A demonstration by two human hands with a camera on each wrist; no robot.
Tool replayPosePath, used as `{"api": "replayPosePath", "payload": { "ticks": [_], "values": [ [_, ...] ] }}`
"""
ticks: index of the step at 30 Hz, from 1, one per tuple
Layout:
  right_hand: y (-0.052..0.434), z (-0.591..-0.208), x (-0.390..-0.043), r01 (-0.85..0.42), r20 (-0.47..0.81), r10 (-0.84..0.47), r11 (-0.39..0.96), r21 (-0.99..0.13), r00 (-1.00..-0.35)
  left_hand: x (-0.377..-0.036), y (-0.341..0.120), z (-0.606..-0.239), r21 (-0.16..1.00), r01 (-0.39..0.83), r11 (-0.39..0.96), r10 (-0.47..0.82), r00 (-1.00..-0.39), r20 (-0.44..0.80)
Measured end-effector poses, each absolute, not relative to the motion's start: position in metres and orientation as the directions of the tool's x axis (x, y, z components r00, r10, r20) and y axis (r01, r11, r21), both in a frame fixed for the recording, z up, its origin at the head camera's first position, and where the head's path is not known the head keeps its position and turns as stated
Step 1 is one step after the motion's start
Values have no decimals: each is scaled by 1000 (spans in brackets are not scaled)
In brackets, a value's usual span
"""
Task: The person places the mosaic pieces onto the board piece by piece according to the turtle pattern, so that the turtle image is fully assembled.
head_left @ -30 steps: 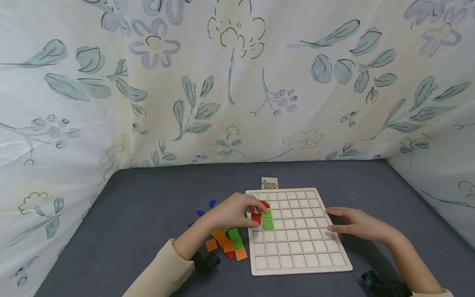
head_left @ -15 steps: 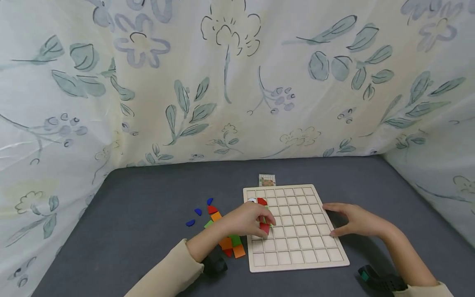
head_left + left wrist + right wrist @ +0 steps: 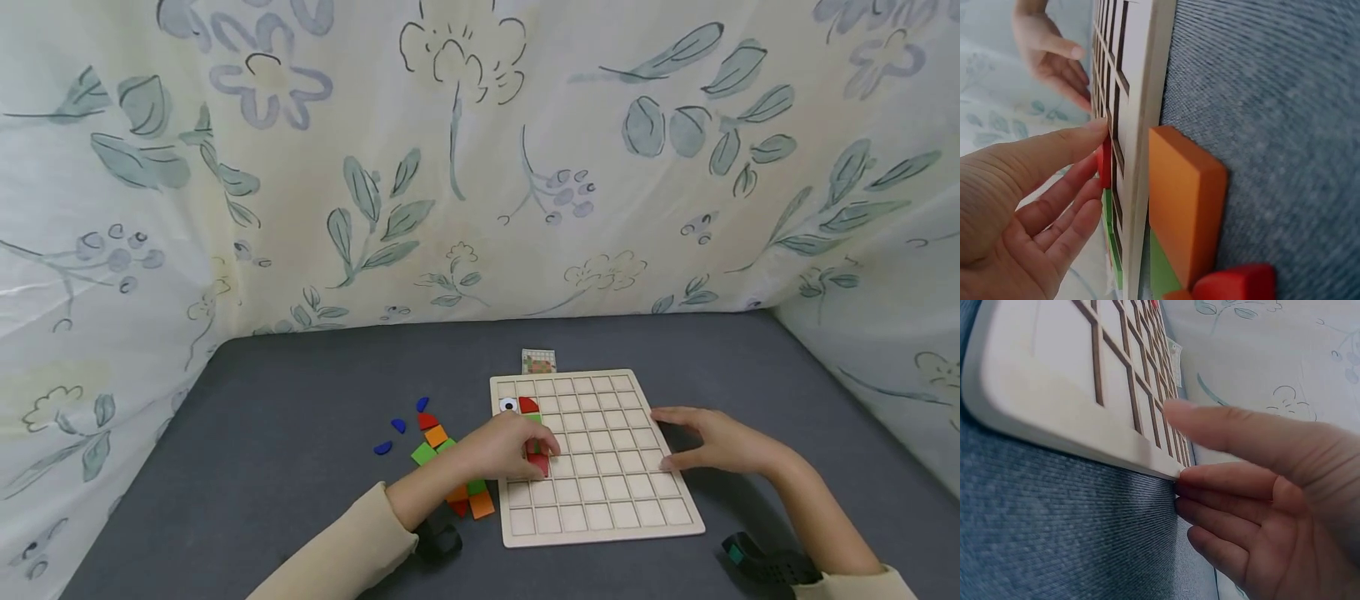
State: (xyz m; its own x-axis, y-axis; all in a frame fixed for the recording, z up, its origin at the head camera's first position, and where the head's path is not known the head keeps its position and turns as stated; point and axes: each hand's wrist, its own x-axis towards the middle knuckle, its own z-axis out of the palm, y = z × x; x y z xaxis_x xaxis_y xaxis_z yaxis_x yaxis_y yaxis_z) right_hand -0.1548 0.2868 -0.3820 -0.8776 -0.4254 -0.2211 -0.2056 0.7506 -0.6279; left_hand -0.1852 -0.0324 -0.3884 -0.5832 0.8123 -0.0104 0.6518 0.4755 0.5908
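Red tile (image 3: 537,461) pinched by left hand (image 3: 504,447) over grid board (image 3: 600,500).

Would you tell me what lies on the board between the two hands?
In the head view, only empty grid cells of the wooden board lie between the left hand, which pinches a red tile, and the right hand.

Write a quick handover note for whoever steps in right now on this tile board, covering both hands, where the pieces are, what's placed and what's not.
Left hand: pinching a red tile and setting it into a cell near the left side of the wooden grid board.
Right hand: fingers straight, steadying the board's right edge, holding nothing.
Done: an eye tile and a red piece sit in the board's second row; green tiles lie by the left hand's fingers.
Left: most cells are empty. Loose tiles in orange, green, red and blue lie on the grey cloth left of the board. A small pattern card lies behind the board.
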Motion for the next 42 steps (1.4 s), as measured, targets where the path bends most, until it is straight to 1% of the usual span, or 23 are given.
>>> {"api": "replayPosePath", "payload": {
  "ticks": [4, 11, 18, 27, 34, 38, 42],
  "values": [
    [286, -381, -155, -188, -229, -411, 754, -629, -883, -185, -31, -389, 583, 656, 480, 807, -591, 0],
    [286, -380, -154, -207, -220, -426, 751, -627, -878, -184, -29, -390, 600, 644, 475, 800, -599, 10],
    [286, -379, -155, -193, -234, -414, 760, -620, -879, -183, -29, -390, 570, 653, 498, 795, -607, 2],
    [293, -381, -157, -257, -200, -470, 736, -626, -860, -182, -36, -377, 566, 650, 507, 789, -615, 0],
    [296, -385, -158, -262, -193, -469, 737, -623, -862, -182, -51, -361, 629, 591, 505, 770, -638, -18],
    [296, -386, -158, -276, -181, -476, 735, -620, -861, -184, -69, -353, 608, 614, 504, 764, -645, 18],
    [297, -386, -158, -278, -183, -480, 733, -621, -858, -184, -93, -349, 597, 601, 531, 728, -684, 41]
  ]
}}
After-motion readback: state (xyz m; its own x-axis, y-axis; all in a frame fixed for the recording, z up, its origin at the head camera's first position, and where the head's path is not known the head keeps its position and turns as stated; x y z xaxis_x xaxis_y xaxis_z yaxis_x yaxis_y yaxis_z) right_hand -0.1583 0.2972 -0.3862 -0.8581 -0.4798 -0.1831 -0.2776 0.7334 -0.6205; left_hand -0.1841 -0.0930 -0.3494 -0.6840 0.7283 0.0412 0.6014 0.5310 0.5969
